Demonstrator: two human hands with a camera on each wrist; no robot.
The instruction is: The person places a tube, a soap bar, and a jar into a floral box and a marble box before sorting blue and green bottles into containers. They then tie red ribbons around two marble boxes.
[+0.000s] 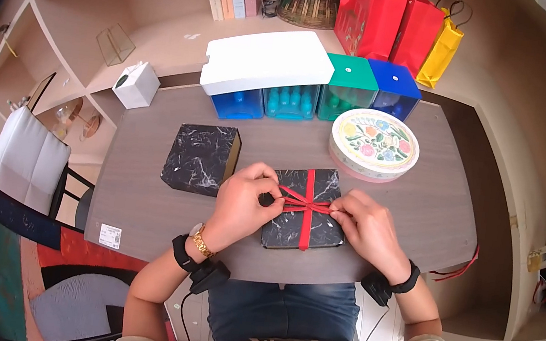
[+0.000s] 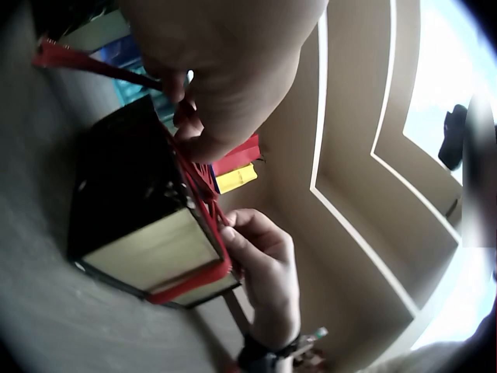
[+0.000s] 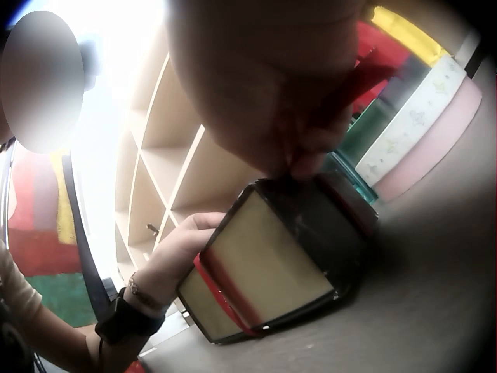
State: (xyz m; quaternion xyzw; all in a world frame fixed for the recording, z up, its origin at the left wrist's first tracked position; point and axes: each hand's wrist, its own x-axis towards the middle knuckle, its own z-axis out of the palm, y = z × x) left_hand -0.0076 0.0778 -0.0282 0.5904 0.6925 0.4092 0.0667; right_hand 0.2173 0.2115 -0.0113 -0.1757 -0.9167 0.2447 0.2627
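Observation:
A black marbled gift box (image 1: 285,228) lies on the table in front of the person, its cream side (image 3: 272,268) showing in the right wrist view. Red ribbon (image 1: 311,188) crosses over its lid and meets in loops at the middle. The left hand (image 1: 246,198) pinches the ribbon loops left of the crossing between thumb and forefinger. On the other side, the right hand (image 1: 369,226) pinches ribbon close to the box's right edge. In the left wrist view a ribbon end (image 2: 78,61) sticks out past the left hand.
A second black marbled box (image 1: 200,157) sits left of the left hand. Behind stand an oval floral tin (image 1: 374,144), a green-lidded container (image 1: 351,77), a blue one (image 1: 394,90) and a white lid (image 1: 266,63). A white tissue box (image 1: 136,85) is at the back left.

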